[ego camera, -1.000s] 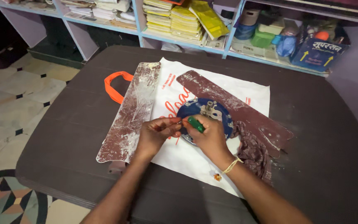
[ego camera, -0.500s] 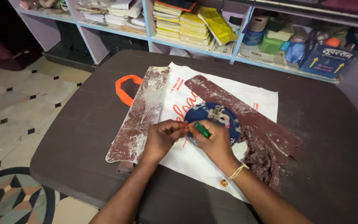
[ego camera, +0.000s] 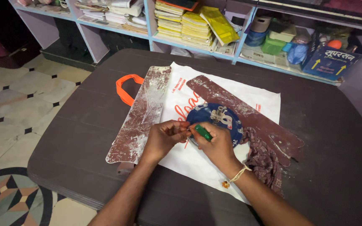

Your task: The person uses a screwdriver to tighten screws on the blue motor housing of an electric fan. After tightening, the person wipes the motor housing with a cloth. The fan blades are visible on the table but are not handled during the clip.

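Note:
My right hand (ego camera: 215,144) grips a green-handled screwdriver (ego camera: 203,132), its tip pointing left toward my left hand (ego camera: 166,137). My left hand pinches something small at the tip; what it is I cannot make out. Both hands hover over a white cloth bag (ego camera: 235,94) with orange handles (ego camera: 125,88). Just beyond my right hand lies a round blue fan hub (ego camera: 221,118) with a metal centre. A dusty brown fan blade (ego camera: 143,113) lies to the left of my left hand, and another blade (ego camera: 248,115) runs diagonally behind the hub to the right.
Everything rests on a dark oval table (ego camera: 332,167). A crumpled patterned cloth (ego camera: 262,161) lies right of my forearm. Shelves (ego camera: 239,52) at the back hold yellow stacked packets (ego camera: 195,25), containers and a blue box (ego camera: 332,58). Tiled floor (ego camera: 17,100) lies to the left.
The view has shifted slightly and come closer. My hands stay together over the bag with the screwdriver, barely moved.

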